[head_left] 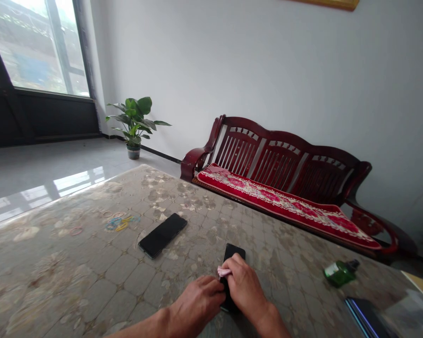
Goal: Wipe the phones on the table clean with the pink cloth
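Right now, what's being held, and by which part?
A pink cloth, bunched in the right hand, one end poking out. The left hand is at the left edge of the phone beneath; whether it grips cannot be told.

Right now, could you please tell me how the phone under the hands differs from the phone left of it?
The near phone is partly hidden by the left hand and right hand, which holds a pink cloth; the far phone lies untouched, in full view. The near phone points almost straight up the picture, while the far phone slants to the right. Both are dark.
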`<state>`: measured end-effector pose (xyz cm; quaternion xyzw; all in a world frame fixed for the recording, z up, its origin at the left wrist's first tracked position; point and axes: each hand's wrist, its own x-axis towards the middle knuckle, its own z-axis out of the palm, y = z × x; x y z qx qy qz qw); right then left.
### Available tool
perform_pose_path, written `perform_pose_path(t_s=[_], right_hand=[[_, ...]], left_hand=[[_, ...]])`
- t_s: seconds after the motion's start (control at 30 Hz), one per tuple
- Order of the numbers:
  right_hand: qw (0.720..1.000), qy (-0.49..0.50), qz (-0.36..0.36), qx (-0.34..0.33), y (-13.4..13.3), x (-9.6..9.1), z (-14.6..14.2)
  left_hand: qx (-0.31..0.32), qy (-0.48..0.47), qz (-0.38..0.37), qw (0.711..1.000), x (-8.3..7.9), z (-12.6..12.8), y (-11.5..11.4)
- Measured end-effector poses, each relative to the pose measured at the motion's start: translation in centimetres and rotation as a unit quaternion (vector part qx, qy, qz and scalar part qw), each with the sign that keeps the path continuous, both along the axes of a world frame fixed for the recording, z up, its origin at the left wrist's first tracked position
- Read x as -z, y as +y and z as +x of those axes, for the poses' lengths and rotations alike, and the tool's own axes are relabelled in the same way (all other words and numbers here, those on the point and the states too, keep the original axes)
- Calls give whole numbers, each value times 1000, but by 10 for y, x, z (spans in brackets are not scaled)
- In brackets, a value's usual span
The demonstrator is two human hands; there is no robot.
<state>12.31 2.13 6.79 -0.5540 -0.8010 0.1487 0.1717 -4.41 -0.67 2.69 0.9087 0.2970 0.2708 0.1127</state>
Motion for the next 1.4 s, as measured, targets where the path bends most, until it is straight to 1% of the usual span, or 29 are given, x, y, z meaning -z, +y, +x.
perform_pose_path(t_s=[0.1, 0.2, 0.3, 0.47, 0.53, 0.63, 0.77, 0.87, 1.03, 1.13, 1.3, 1.4], right_hand=[[1000, 14, -8, -4, -4, 0, 1], [999, 28, -35, -26, -8, -4, 3], [998, 25, -45, -31, -8, -8, 5], [1000, 6, -11, -5, -1, -6, 1], [1000, 11, -7, -1, -1, -4, 0], [999, 23, -23, -16, -6, -3, 1], [998, 14, -42, -47, -12, -6, 5], [998, 0, -41, -45, -10, -7, 6], [1000, 1, 4, -14, -6, 0, 2], [1000, 24, 16, -7, -12, 5, 0], [997, 63, 5, -31, -29, 8, 2], [998, 62, -3, -27, -29, 6, 3]], left_hand=[[-7, 7, 15, 1000, 2, 0, 0], [-17, 14, 31, 999, 2, 1, 0], [-23, 17, 47, 999, 2, 0, 0], [-20, 23, 50, 998, 3, -1, -1], [-22, 21, 49, 998, 4, -1, -1], [-23, 12, 54, 998, 9, -1, 0], [-32, -1, 66, 997, 14, 0, 0], [-32, -3, 68, 997, 12, 0, 0], [-24, 6, 62, 998, 7, -1, -1], [-25, 1, 65, 998, 9, -1, 0], [-34, 2, 78, 996, 18, 0, 2], [-38, 13, 81, 996, 22, 0, 2]])
